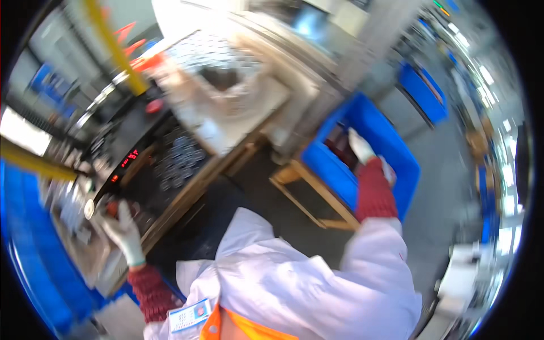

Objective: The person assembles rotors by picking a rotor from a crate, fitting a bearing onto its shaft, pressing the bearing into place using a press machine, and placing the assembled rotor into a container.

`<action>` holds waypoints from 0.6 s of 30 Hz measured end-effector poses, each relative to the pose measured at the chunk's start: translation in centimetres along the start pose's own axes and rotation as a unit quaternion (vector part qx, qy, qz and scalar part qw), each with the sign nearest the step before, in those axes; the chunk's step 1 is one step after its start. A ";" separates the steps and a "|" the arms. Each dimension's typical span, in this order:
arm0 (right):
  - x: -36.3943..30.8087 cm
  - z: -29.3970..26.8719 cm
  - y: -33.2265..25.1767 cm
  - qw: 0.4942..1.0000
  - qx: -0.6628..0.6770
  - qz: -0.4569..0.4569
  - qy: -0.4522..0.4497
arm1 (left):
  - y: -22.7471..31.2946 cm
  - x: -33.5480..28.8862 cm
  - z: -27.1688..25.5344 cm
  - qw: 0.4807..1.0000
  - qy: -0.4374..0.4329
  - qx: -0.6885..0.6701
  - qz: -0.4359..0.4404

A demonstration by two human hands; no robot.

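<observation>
My left hand (126, 237), in a white glove, is at the lower end of a black machine (131, 122) with a red lit display. Its thumb and fingers look apart, near a small reddish-brown part (113, 208); blur hides whether they touch it. My right hand (361, 147), also gloved in white, reaches into a blue bin (404, 180) on my right. Dark reddish-brown pieces (340, 145) lie in the bin beside that hand. Its fingers point toward the far side, but blur hides whether they grip anything.
A wooden stand (309, 192) carries the blue bin. Several clear round pieces (180, 158) lie on the dark work surface. Beyond is a tray of small grey pieces (212, 54). A yellow post (116, 48) rises at the left, above blue containers (42, 272).
</observation>
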State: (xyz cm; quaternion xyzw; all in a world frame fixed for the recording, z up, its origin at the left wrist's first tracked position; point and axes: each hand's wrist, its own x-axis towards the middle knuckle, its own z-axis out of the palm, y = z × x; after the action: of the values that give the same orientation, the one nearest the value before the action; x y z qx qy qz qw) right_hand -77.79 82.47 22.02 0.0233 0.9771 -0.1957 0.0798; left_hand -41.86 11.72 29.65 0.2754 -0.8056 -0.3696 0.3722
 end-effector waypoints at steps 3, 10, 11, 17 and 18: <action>-1.9 -2.6 -4.4 0.954 -0.233 0.031 0.184 | 2.8 0.3 1.4 0.994 0.019 0.003 0.107; -12.4 -0.9 -41.1 0.859 0.121 -0.479 0.136 | 2.6 -0.3 0.4 0.978 -0.007 -0.194 -0.082; -12.8 0.8 -45.5 0.849 0.122 -0.510 0.059 | 3.6 -0.3 0.4 0.978 -0.010 -0.185 -0.096; -7.3 12.6 -64.2 0.795 -0.019 -0.605 0.041 | 4.8 -0.8 0.7 0.998 -0.013 -0.050 0.023; -7.1 13.3 -65.1 0.811 -0.043 -0.583 0.037 | 5.2 -1.0 0.5 0.998 -0.023 -0.050 0.009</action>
State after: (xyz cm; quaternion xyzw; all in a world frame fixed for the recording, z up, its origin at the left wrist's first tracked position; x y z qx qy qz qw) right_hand -73.87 17.21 35.67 -0.5468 0.8169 -0.1627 -0.0845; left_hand -42.55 15.61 33.24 0.2402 -0.7971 -0.4124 0.3700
